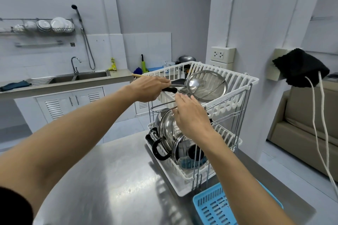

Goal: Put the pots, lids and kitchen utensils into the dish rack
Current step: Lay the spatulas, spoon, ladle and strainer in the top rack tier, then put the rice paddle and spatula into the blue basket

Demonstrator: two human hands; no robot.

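Left hand [148, 88] clenched in a tight grip around a bundle of utensil handles, at the near left rim of the dish rack's [236, 95] upper white basket. Wooden handle [136, 75] poking out leftward behind the grip; black handle [169, 89] emerging just right of the knuckles, with a dark spatula blade [178, 82] above it. Further right of the grip, ladle bowl [195, 83] lying over the basket, overlapping the round wire strainer [208, 86] resting tilted inside it. Just below and right of the left grip, right hand [192, 117] held loosely open, fingers [180, 99] curled upward close under the utensil handles, gripping nothing that can be made out; contact with the handles cannot be told. Beneath that hand, in the lower basket, steel pot [167, 128] stood on edge with its black handle [158, 149] toward the near side, a glass lid [180, 147] leaning just right of it. Upper basket mostly free right of and behind the strainer, bounded by its white rim and the rack's wire posts. Left of the rack, bare steel counter [113, 179] with wide open room below the left forearm. Near right corner taken by a blue plastic basket [219, 206], just beside the rack's tray. Far right of both grips, wall close behind the rack, with a black cloth [300, 67] and white cords [318, 124] hanging well apart from the hands.
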